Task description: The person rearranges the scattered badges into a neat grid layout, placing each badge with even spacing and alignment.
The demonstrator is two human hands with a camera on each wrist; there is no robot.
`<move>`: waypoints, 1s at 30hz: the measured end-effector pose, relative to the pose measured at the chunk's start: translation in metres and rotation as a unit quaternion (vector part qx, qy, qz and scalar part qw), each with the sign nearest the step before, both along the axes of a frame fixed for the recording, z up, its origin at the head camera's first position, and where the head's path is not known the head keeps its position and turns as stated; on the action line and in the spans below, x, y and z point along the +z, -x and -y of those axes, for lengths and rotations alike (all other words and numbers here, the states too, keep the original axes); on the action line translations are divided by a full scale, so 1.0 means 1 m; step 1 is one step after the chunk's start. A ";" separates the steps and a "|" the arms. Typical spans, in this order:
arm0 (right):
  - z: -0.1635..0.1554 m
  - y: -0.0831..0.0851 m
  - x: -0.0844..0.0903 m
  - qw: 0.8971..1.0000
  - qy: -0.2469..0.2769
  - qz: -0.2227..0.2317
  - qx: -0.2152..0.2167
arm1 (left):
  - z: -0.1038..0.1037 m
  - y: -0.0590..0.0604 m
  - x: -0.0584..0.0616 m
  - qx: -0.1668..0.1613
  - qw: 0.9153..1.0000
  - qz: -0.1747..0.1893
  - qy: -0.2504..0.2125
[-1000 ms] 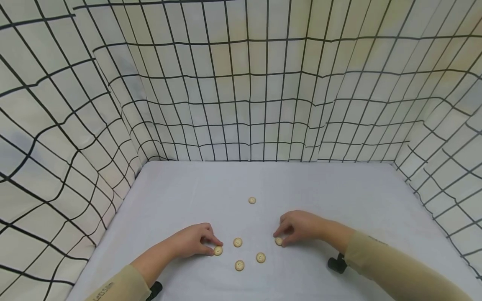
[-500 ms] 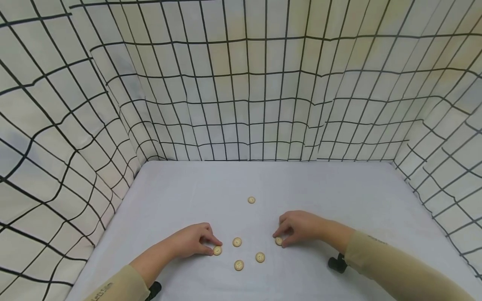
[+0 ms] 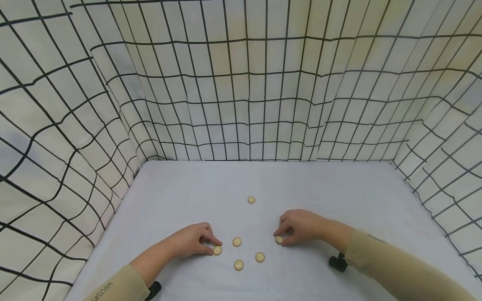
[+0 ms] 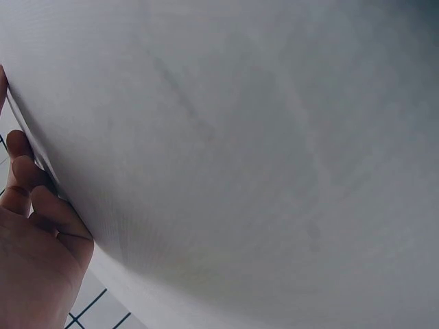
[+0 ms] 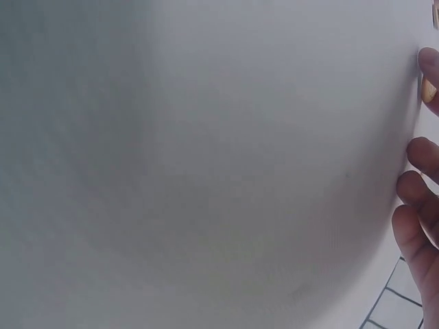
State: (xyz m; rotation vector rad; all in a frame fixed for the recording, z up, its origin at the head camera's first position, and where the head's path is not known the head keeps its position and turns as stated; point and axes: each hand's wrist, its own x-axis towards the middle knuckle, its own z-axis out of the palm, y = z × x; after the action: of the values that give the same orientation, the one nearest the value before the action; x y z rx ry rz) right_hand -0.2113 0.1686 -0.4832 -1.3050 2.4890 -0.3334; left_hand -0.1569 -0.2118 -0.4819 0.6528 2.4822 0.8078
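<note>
White tabletop, bounded at left, back and right by pale, black-gridded walls. Left hand pinches left button between thumb and forefinger; right hand pinches right button likewise. 3 loose buttons lie between the hands; 1 far button lies beyond, toward the back.

Soft, even light fills the head view, with faint shadows below the left hand and right hand. Both wrist views are dimmer, the close white tablecloth grey and blurred, darkening toward one upper corner.
</note>
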 end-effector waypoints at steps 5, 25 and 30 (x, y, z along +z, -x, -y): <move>-0.003 0.006 0.000 1.000 0.001 -0.001 -0.019 | 0.000 0.000 0.000 0.001 1.000 -0.001 0.002; -0.012 0.054 0.010 0.988 -0.020 0.005 -0.154 | -0.001 0.001 0.001 -0.005 1.000 -0.003 0.006; -0.010 0.067 0.012 0.984 -0.016 0.015 -0.179 | 0.000 0.001 0.000 -0.005 1.000 -0.003 0.005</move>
State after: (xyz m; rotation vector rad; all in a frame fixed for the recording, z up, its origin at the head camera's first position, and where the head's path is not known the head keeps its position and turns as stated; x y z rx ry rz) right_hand -0.2782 0.1790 -0.4710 -0.8265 2.6854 -0.3885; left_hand -0.1577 -0.2115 -0.4818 0.6629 2.4845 0.7898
